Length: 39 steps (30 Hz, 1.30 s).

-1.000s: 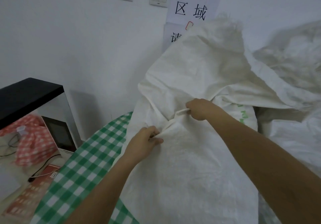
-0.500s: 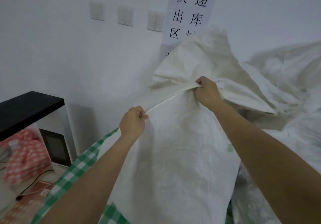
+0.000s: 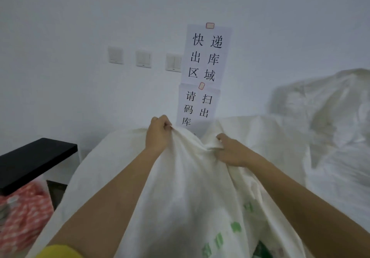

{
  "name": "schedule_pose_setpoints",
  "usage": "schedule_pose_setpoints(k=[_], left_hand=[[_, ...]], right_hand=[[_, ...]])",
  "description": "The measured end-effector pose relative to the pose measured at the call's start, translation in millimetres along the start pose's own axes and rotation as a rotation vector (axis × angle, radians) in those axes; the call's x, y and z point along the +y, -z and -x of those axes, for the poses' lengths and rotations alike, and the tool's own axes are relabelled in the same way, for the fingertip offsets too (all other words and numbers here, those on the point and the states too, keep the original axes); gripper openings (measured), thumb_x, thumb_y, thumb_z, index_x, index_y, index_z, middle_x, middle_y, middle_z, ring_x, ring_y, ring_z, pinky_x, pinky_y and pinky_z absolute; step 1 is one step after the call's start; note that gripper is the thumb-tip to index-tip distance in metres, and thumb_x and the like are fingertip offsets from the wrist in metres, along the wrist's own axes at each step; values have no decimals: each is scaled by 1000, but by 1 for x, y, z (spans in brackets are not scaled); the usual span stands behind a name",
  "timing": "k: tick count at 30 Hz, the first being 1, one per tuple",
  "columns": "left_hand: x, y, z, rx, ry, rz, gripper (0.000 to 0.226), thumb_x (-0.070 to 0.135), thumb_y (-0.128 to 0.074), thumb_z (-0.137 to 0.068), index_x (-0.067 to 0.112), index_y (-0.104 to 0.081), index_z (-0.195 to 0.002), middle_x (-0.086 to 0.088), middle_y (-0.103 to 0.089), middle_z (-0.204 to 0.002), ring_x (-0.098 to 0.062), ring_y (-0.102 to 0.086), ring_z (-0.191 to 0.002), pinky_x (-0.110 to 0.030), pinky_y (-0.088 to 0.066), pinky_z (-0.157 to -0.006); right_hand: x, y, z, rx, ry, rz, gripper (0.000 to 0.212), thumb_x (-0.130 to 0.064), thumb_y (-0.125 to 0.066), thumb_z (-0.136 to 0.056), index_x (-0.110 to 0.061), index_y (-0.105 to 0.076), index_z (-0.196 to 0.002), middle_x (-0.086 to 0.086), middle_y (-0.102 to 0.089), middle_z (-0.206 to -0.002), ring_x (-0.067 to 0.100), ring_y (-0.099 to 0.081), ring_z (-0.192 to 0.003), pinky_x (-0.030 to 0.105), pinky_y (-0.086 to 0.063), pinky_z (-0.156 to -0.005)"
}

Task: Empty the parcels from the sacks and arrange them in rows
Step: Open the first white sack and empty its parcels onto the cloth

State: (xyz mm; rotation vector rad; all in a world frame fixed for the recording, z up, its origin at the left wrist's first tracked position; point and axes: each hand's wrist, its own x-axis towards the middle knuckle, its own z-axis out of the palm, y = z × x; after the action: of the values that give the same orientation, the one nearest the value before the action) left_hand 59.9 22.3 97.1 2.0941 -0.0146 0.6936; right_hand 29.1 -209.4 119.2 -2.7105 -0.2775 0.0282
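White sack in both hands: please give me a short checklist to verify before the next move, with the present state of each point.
1. Left hand grips the white sack at its bunched top edge: ok.
2. Right hand grips the same edge: ok.
3. Sack mouth points down for emptying: cannot tell.
4. Parcels out of the sack: cannot tell; none shows.
5. Free surface below for the parcels: cannot tell; the sack hides it.
6. Second sack on the right is apart from the hands: ok.
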Motion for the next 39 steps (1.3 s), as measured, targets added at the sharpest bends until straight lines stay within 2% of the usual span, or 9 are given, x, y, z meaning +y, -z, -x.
schedule_pose_setpoints(k=[6,9,11,14,18,21,27,35,39], left_hand=[[-8,-6,33,-71,-33,120,17,-4,-55,-85,11,-62,-85,-4,-51,-89,-3,-50,-74,-5,-35,-66],[-11,0,43,-169,-39,122,17,-2,-60,-83,15,-62,-80,-2,-55,-87,2,-51,-72,-2,-36,-66],[-20,7,49,-262,-33,94,18,2,-65,-81,18,-62,-73,1,-58,-80,-6,-54,-70,-6,-37,-62],[-38,24,55,-291,-6,23,12,15,-71,-81,22,-65,-73,2,-59,-78,-14,-56,-75,-18,-39,-64],[-68,52,68,-237,143,-419,53,48,-64,-85,25,-50,-131,-6,-41,-134,-29,-36,-127,-38,-35,-101],[-86,66,77,-274,326,-488,68,52,-57,-88,25,-32,-145,-9,-24,-150,-33,-22,-139,-44,-28,-109],[-110,56,100,-360,332,-395,53,48,-52,-91,25,-40,-137,-12,-30,-145,-33,-32,-134,-41,-26,-109],[-114,43,119,-387,199,-381,63,54,-52,-89,31,-33,-145,-2,-25,-154,-23,-20,-143,-38,-17,-115],[-113,41,124,-445,163,-349,62,54,-54,-87,34,-36,-143,2,-29,-152,-22,-25,-140,-36,-20,-114]], right_hand=[[-44,-38,1,10,206,299,95,-63,-61,-81,-32,-8,-153,-1,-7,-160,23,-4,-147,51,-14,-117],[-63,-56,-16,-40,181,172,83,-60,-66,-78,-27,-31,-146,0,-41,-146,23,-37,-135,44,-34,-105],[-69,-62,-23,-10,181,112,42,-51,-68,-81,-26,-57,-113,-4,-60,-110,20,-56,-105,31,-42,-75],[-74,-69,-23,33,213,61,25,-41,-67,-86,-29,-50,-74,-7,-54,-85,17,-50,-82,29,-33,-60],[-80,-77,-19,22,183,115,21,-34,-58,-90,-23,-47,-75,-3,-55,-88,22,-52,-86,31,-34,-65],[-85,-75,-13,-44,152,194,24,-38,-52,-90,-25,-44,-72,-2,-52,-91,23,-51,-88,30,-35,-69],[-102,-86,-3,-147,75,331,29,-39,-49,-90,-15,-55,-104,7,-60,-113,26,-54,-99,29,-36,-73],[-109,-111,-2,-131,171,247,82,-59,-48,-92,-23,-10,-154,5,-18,-158,29,-22,-142,44,-31,-107],[-99,-124,-1,-107,80,184,51,-46,-49,-96,-17,-44,-137,5,-54,-131,27,-51,-121,35,-41,-90]])
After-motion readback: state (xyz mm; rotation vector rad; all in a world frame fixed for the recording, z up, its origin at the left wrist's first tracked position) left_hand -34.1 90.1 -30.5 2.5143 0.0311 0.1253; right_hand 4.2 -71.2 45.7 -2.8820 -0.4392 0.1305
